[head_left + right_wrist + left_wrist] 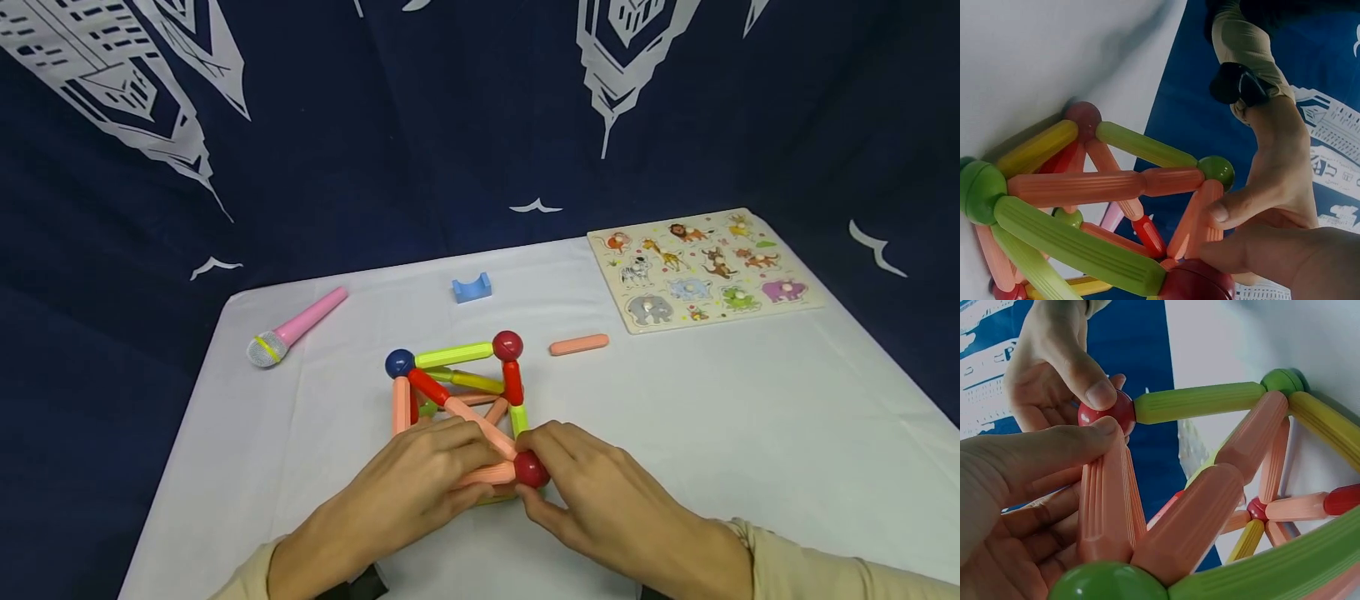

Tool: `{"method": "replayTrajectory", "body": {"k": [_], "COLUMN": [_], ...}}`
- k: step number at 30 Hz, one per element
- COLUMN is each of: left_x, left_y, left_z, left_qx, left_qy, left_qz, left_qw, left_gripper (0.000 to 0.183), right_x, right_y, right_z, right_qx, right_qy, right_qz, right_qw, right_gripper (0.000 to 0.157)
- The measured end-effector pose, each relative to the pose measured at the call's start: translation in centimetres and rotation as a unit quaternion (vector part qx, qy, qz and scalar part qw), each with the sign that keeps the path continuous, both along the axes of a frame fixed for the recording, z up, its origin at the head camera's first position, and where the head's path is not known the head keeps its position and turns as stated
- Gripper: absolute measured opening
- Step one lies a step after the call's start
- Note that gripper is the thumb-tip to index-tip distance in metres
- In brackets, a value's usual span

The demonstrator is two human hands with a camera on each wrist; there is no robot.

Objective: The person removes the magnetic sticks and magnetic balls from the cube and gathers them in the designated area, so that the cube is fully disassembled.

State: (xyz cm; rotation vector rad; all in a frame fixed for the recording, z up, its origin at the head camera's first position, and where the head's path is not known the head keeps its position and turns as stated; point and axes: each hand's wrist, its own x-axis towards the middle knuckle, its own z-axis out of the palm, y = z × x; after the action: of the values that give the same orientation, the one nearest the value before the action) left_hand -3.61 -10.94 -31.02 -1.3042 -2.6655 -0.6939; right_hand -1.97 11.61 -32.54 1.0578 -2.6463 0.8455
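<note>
your right hand [603, 487] pinches the red ball [532, 469], the stick frame's [453, 354] corner toward the worktop's [712, 400] near edge; your left hand [420, 471] has fingers clamped on the pink rod [491, 474], its long axis running left.

1. One left hand [423, 471], one right hand [607, 487]: two in all.
2. One frame [480, 428]; rods [453, 354] too overlapped for a sure count.
3. Two red balls [507, 346] [532, 469] and one blue ball [400, 362] on it, plain in the head view.
4. One loose rod [579, 344].
5. One microphone [309, 318].
6. One blue cradle [472, 291].
7. One animal board [701, 275].
8. One table [712, 408].
</note>
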Motion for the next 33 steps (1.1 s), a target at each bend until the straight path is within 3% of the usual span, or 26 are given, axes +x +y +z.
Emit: {"method": "replayTrajectory", "body": {"k": [10, 22, 30, 33], "left_x": [0.2, 0.3, 0.3, 0.3], "left_y": [-0.2, -0.5, -0.4, -0.4], "left_z": [0.1, 0.3, 0.3, 0.3], "left_qx": [-0.007, -0.008, -0.012, -0.015], "left_qy": [-0.042, -0.054, -0.063, -0.059], "left_qz": [0.001, 0.002, 0.004, 0.006], "left_qw": [0.9991, 0.9985, 0.9980, 0.9981], "left_gripper": [0.021, 0.020, 0.020, 0.016], "right_x": [0.2, 0.4, 0.3, 0.3], "right_y": [-0.2, -0.3, -0.5, -0.7], "right_z": [-0.5, -1.0, -1.2, -1.5], "right_qx": [0.000, 0.011, 0.001, -0.014], "right_qy": [-0.026, -0.026, -0.054, -0.036], "right_qz": [0.003, -0.003, -0.002, 0.000], "right_qw": [1.000, 1.000, 0.999, 0.999], "right_gripper": [0.028, 0.021, 0.029, 0.029]}}
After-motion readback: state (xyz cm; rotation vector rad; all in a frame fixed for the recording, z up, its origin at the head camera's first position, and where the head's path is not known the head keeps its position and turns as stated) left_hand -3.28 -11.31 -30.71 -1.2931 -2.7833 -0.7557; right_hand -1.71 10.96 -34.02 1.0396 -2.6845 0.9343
